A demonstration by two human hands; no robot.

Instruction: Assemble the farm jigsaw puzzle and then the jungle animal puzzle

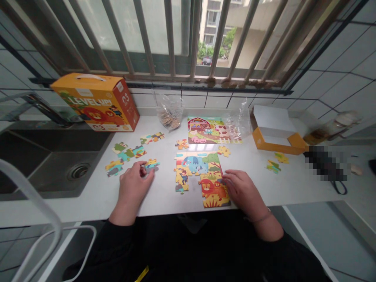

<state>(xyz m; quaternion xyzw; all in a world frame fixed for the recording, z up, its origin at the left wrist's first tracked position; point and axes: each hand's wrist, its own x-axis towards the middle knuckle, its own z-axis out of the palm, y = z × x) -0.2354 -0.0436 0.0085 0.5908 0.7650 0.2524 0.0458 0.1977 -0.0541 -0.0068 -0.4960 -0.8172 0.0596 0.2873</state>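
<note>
A partly joined puzzle [196,162] lies on the white counter, showing an elephant, a small figure and lions, with a gap at its lower middle. My right hand [239,188] rests at its right edge, fingers bent and touching the lion section [214,188]. To the left, my left hand [135,186] has thumb and forefinger curled at a loose piece [152,164]; whether it grips the piece is unclear. Several loose pieces [129,152] lie beyond my left hand. Single pieces sit above the puzzle, one orange [182,144] and one yellow [224,151].
An orange box [96,103] stands at the back left beside the sink [58,164]. Behind the puzzle are a bag of pieces [170,115], a farm picture [202,131] and a clear bag [238,125]. An open box [277,137] and two pieces [273,166] lie right.
</note>
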